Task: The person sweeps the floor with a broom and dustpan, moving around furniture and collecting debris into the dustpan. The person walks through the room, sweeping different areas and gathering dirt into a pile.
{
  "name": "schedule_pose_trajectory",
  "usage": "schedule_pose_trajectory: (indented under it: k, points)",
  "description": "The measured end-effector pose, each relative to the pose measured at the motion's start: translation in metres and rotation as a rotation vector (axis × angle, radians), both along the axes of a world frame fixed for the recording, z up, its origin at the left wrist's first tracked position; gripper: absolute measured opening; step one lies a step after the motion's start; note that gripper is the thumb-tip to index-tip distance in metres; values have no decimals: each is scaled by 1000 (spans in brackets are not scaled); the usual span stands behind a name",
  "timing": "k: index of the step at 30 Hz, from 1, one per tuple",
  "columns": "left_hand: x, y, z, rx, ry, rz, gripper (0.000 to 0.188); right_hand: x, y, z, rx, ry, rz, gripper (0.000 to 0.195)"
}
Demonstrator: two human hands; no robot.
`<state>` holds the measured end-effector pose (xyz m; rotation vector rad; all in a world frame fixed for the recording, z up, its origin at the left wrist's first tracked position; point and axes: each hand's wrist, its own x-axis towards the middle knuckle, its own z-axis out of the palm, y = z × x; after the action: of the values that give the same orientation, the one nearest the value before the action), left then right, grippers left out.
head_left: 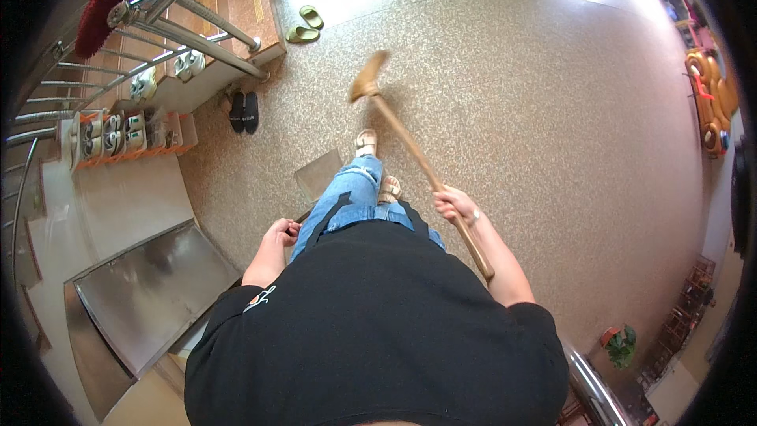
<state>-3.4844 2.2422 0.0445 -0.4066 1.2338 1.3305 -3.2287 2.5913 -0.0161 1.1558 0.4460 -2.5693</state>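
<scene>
My right hand (pixel 454 204) is closed around the wooden handle of a broom (pixel 417 151). The handle's upper end lies along my forearm, and the tan broom head (pixel 369 78) is ahead of my feet, slightly blurred. Low at my left side, my left hand (pixel 285 232) is closed on a dark, thin handle. That handle runs towards a grey, flat dustpan (pixel 319 175) beside my left leg; the leg hides part of it, so the join does not show.
Green slippers (pixel 303 34) and black slides (pixel 244 112) lie on the speckled floor. Left are steps (pixel 245 6), a metal railing (pixel 207 47), a shoe rack (pixel 136 157) and a dark, shiny panel (pixel 157 293). A potted plant (pixel 621 346) stands lower right.
</scene>
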Motion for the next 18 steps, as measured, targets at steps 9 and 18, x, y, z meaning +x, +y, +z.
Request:
schedule_pose_trajectory:
  k: [9,18]
  points:
    - [-31,30,-11,-49,210,-54,9,-284,-20,-68,143,238,489,4]
    - [-89,54,-14,-136,338,-214,4,-325,86,-125,195,-17,234,5]
